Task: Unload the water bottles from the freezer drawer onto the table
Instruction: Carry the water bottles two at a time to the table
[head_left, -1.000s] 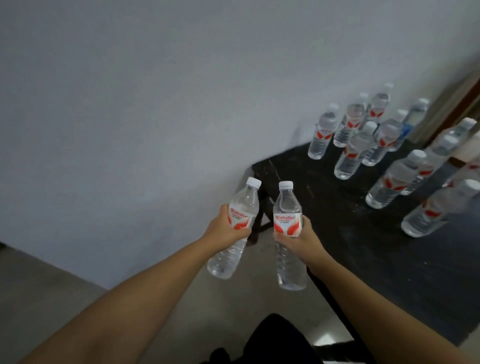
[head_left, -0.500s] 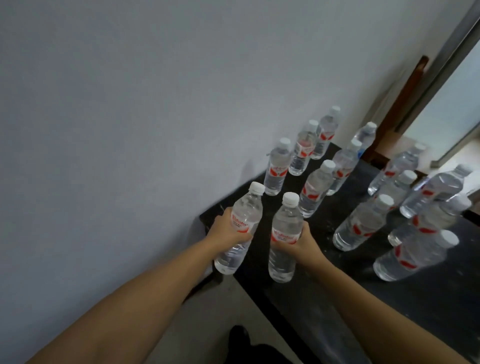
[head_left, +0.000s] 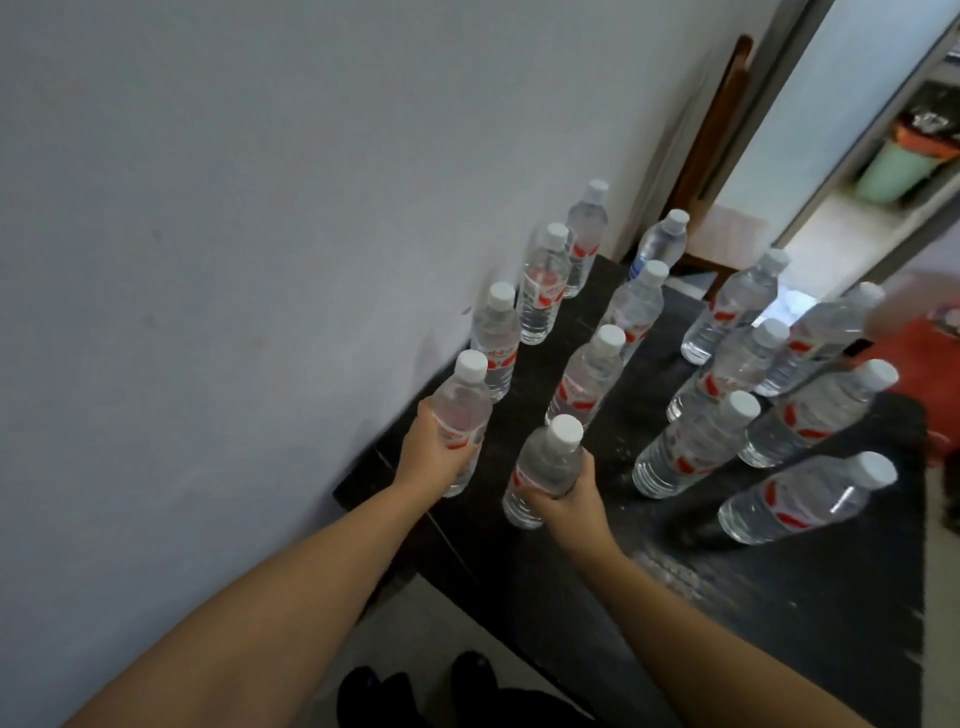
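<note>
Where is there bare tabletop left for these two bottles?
Bare tabletop lies along the near edge, between the right hand and the nearest standing bottle. A bare lane runs between the middle row and the right cluster. That cluster is crowded.

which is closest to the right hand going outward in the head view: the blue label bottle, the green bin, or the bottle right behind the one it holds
1. Bottle just behind, middle row, beyond the right hand.
2. Blue label bottle, table's far end.
3. Green bin, through the doorway, upper right.
</note>
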